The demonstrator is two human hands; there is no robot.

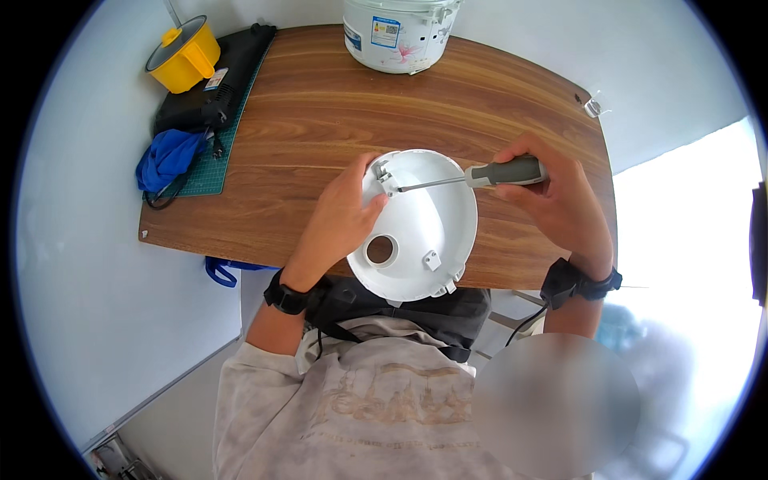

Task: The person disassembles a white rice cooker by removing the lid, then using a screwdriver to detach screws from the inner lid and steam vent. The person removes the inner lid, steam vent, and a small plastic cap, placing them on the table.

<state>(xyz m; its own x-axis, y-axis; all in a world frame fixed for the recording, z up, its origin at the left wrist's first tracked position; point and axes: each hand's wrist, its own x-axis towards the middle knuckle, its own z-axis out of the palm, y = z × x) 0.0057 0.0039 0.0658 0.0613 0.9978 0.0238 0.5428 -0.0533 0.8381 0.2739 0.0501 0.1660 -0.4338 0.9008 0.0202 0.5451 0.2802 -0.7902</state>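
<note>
A round white plastic cover (416, 216), hollow side up, rests at the near edge of the table and juts over it. It has a round hole low on its left and small tabs around its rim. My left hand (340, 208) grips its upper left rim, thumb on the inside beside a small bracket (387, 179). In my right hand (552, 188) is a screwdriver (506, 172) with a grey handle, fingers wrapped round it. Its shaft lies nearly level, pointing left, and the tip meets the bracket area. Whether a screw sits under the tip I cannot tell.
At the back of the wooden table (304, 96) stands a white appliance body (400, 36). Far left are a yellow pot (184, 64), a black flat device (204, 100), a blue cloth (166, 160) and a green cutting mat (208, 178). A small clear object (593, 108) lies at the right edge.
</note>
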